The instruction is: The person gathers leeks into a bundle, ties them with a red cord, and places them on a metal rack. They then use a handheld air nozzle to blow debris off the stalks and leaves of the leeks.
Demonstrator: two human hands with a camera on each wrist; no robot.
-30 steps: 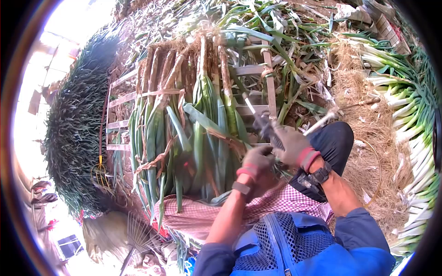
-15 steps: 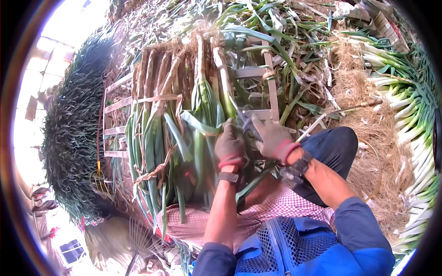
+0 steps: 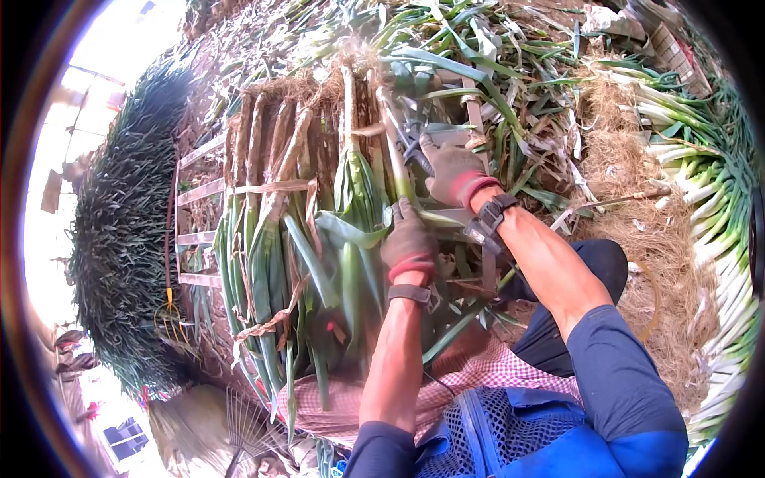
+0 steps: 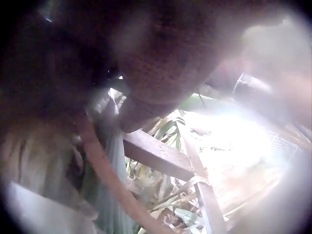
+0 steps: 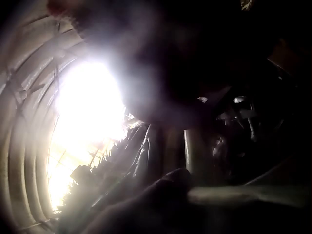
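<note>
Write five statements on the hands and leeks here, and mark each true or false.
1. The left hand is gloved. True.
2. The right hand is bare. False: the right hand is gloved too.
3. The right hand holds a dark tool. True.
4. The leeks lie on a slatted rack. True.
5. The cloth below the leeks in the head view is plain blue. False: the cloth is checked pink and white.
</note>
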